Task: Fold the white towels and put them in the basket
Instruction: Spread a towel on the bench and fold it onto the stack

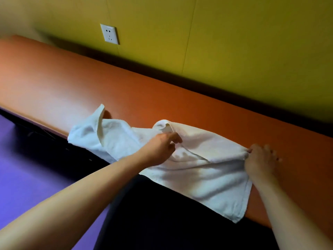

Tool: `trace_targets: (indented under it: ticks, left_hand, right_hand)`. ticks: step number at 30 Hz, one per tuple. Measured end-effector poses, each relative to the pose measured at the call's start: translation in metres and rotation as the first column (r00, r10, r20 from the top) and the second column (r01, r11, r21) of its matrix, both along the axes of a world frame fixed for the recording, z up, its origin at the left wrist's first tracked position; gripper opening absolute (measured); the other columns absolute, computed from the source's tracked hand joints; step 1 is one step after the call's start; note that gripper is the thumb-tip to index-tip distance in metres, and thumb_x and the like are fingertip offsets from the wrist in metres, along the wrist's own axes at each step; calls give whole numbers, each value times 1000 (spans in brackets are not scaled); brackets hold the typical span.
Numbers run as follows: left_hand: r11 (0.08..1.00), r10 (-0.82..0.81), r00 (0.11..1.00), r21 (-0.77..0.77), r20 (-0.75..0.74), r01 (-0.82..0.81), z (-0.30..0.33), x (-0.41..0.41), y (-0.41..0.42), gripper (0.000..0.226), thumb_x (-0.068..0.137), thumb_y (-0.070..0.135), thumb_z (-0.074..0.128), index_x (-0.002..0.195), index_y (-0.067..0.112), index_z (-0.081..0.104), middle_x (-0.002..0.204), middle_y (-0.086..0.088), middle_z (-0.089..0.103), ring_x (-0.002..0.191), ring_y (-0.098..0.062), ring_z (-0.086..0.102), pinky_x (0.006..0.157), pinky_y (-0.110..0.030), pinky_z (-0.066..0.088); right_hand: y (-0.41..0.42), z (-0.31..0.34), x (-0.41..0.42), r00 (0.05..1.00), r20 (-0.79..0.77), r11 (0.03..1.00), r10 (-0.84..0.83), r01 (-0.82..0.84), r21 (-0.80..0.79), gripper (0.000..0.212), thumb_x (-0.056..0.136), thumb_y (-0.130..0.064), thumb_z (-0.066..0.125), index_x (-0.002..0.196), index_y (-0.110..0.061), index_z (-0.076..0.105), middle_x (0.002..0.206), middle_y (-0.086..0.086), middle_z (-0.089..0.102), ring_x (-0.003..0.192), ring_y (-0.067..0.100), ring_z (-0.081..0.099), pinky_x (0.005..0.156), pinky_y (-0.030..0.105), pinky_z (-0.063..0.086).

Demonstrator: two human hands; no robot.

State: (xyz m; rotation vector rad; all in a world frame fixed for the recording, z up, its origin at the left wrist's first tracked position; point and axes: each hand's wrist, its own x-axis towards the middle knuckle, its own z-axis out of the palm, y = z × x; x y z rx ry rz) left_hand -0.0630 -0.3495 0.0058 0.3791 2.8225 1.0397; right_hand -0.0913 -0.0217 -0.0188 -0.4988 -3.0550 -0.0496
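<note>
Left hand [160, 148] reaches across the towel [207, 170], fingers curled, thumb and forefinger pinching a raised fold of cloth near the towel's far edge; the fold stands up as a small hump just beyond the fingertips. Right hand [261, 161] sits at the towel's right far corner, fingers mostly straight and spread over the table [162, 94], thumb side pressed to the cloth and appearing to nip the corner; motion blur on the fingers, so the grip is not fully clear. Both forearms bare, entering from the bottom of the view. Towel white, lying on the orange table at its near edge, long axis running left to right along the table's length. Right part spread fairly flat, with its near right corner draping over the table's front edge and pointing down toward the viewer. Left part bunched and rumpled, one corner sticking up toward the wall [234, 42], its lowest part also hanging slightly over the front edge. A shallow crease runs across the middle between the two hands. Table long, slanting from upper left to lower right in view. Wall behind is yellow-green, with a white socket [109, 33] above the table's left stretch. Floor [27, 168] at lower left reads purple. Dark shape below the towel, between the arms, unclear.
</note>
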Motion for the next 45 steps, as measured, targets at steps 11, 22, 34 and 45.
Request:
trace_targets:
  ticks: [11,22,34,45]
  left_hand:
    - [915,301,953,-271,-32,-298,-20,-63,-44,27,89,34,60,109,17,60,104,-11,65,99,-41,59,87,-47,49]
    - [972,218,954,-46,-207,-232,36,-45,-30,7,98,9,48,101,5,52,85,-7,54,75,-28,49,64,-33,31]
    - [843,264,856,-325,-445,-429,125,2,-47,23,76,2,60,92,17,57,88,-11,69,81,-41,60,61,-37,38]
    - [805,342,771,-256,-537,-535,180,69,-75,26,79,29,78,83,15,55,85,-9,66,88,-38,60,59,-36,39]
  right_hand:
    - [-73,17,14,792,-42,747,609,-590,-306,50,88,-66,39,120,-32,57,117,-10,62,109,18,57,93,38,34]
    - [-50,42,19,915,-280,896,292,-364,-255,22,99,-8,47,119,-18,49,104,3,59,84,24,58,68,36,48]
    - [14,178,60,655,-732,851,188,-480,-211,17,87,-14,38,95,-11,53,90,13,56,84,36,54,71,44,41]
    - [88,229,131,595,-804,937,-3,-278,-210,22,92,-15,40,103,-15,59,101,17,54,87,43,55,70,46,45]
